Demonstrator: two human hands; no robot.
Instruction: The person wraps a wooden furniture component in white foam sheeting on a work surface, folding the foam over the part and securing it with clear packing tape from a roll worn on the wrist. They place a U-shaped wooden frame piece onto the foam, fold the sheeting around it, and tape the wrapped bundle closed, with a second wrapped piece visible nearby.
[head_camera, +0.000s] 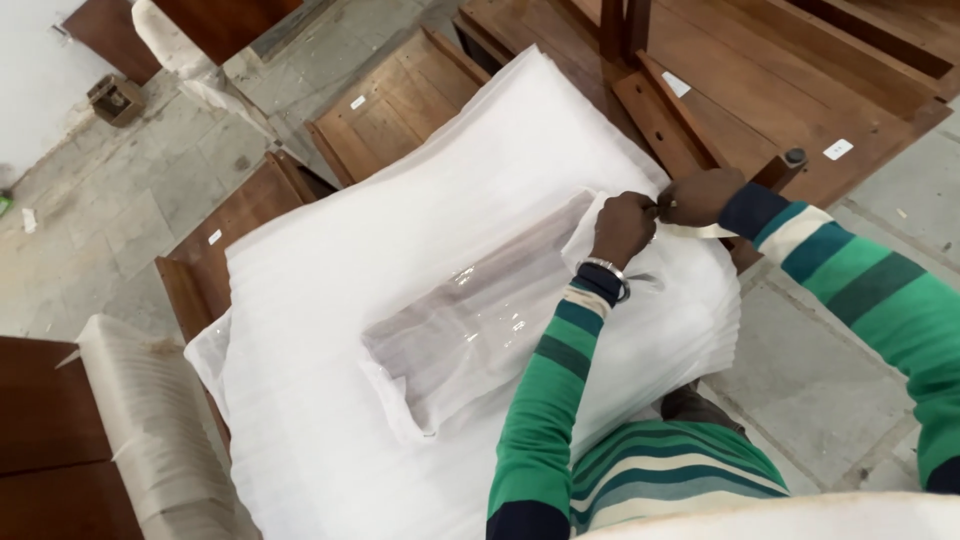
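At wrapped wooden piece's (480, 310) far end | left hand (622, 228), right hand (697, 196) fingers pinched shut on tape strip (700, 231)

I see long knit sleeves on both arms, striped in bright green, darker teal-green, cream and navy, ending in navy ribbed cuffs. The same stripes run across the front of the jumper below. A silver metal bracelet (606, 268) circles the left wrist. Both hands, left (622, 228) and right (698, 196), are bare, without gloves.
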